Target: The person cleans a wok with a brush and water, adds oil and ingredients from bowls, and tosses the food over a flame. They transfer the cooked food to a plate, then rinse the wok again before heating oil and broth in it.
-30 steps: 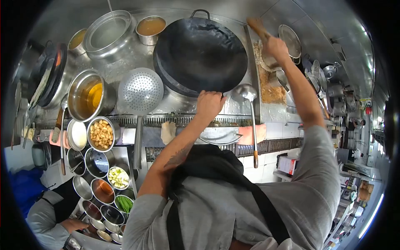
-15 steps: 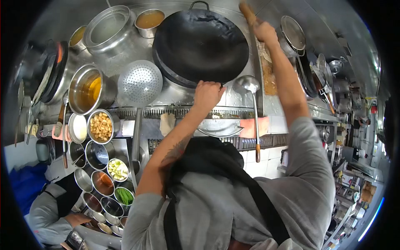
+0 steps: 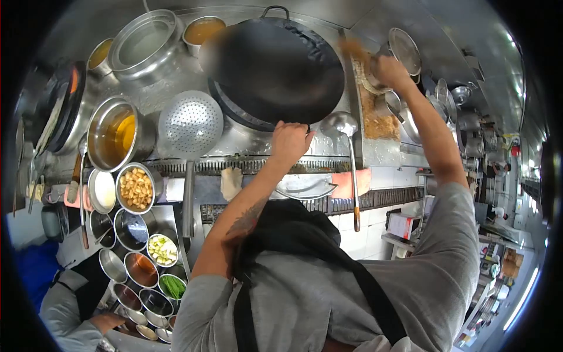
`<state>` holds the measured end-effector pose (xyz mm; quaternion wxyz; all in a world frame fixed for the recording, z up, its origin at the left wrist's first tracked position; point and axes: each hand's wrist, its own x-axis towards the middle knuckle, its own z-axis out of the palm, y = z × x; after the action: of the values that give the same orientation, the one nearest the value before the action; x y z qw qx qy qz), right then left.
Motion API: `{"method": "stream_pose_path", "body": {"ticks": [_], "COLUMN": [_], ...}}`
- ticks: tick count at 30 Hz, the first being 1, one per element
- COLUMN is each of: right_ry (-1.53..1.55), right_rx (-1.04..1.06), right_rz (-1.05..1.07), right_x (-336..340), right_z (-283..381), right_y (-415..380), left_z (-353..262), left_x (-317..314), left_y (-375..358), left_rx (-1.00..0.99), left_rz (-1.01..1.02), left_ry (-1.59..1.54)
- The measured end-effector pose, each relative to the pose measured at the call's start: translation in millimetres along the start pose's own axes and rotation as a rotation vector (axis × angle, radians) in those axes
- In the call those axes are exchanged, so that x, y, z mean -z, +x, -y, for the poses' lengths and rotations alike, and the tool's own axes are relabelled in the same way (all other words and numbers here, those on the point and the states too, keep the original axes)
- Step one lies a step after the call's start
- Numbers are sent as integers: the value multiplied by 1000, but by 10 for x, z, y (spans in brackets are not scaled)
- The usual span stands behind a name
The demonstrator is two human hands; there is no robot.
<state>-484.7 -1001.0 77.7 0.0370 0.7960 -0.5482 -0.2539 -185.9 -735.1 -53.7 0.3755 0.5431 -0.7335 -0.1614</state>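
Observation:
A black wok [image 3: 275, 70] sits on the steel stove and looks tilted, its left side raised and smeared by motion. My left hand [image 3: 289, 142] is closed on its near rim. At the upper right my right hand [image 3: 392, 71] grips a brown brush-like tool [image 3: 355, 49], blurred, its far end just past the wok's right edge. The perforated skimmer [image 3: 191, 124] lies left of the wok. To the right of my left hand rests a ladle [image 3: 339, 124], its handle pointing toward me.
Pots of yellow liquid [image 3: 111, 136] and brown liquid [image 3: 202, 30] stand on the left and behind. Nearer me are a pot of fried pieces [image 3: 136, 188] and several ingredient tins [image 3: 141, 268]. A co-worker's arm [image 3: 70, 311] shows at lower left. Strainers [image 3: 404, 51] stand at the right.
The wok's left side has lifted and shifted left. My right hand has moved right and slightly down with the tool. My left hand keeps its hold on the rim.

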Motion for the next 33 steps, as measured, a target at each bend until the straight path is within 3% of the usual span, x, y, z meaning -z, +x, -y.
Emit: {"method": "stream_pose_path", "body": {"ticks": [1,3,5,6,9,10,11,12,14,16,18,19,21,23,24,25,26,28,29,31,32,33], "right_ry": [-55,346,590,1025,1155,1229,1211,1213,1024,354,728,748,1126,1045,623,946,923,577,445,119,-201,-84], "right_rx": [-365,-288,-324,-405,136,41,207,213,200,-238,-471,-459,-492,-472,-22,129,215,647,407,-53,-169,-257], "right_rz": [-247,-634,-700,-521,37,178,228,210,441,-121,-464,-480,-552,-65,189,194,347,-72,-53,84,-143,-307], "right_x": [509,702,560,399,-114,234,406,455,313,-57,194,323,309,39,-1,47,262,-84,208,850,586,549], "right_z": [430,692,1167,1441,2236,2570,2644,2473,1922,1275,1105,1141,1410,1638,1748,1864,1934,1589,1321,792,382,27], "right_y": [-207,-161,107,294,426,85,-204,-233,-479,-69,-146,-141,-323,-107,-236,-444,-805,-788,-989,-1434,-1134,-1104], "left_z": [5,7,10,5,-19,-13,-1,-20,-101,-152,-138,-117,-177,-214,-224,-181,-181,-148,-163,-169,-206,-187], "left_x": [0,-20,-21,-22,1,-20,-69,-54,-39,-16,-25,-19,-54,-49,-55,-89,-105,-66,-37,-61,-21,-17], "left_y": [10,-19,-17,-17,-24,-29,-56,-23,-119,-25,38,86,-12,39,10,3,-1,-5,-13,-23,-4,-5], "left_rx": [-2,-9,-15,-22,-36,-55,-52,-46,-17,-8,-4,-12,-6,2,34,21,23,-48,10,-1,19,-1], "left_rz": [-12,-13,-18,-25,-2,4,-35,-85,36,-5,-19,-36,-46,-12,17,-17,-21,-105,-19,-52,-32,-25], "left_ry": [9,43,45,48,69,78,70,65,118,112,82,83,52,95,122,113,91,70,69,72,104,122]}}
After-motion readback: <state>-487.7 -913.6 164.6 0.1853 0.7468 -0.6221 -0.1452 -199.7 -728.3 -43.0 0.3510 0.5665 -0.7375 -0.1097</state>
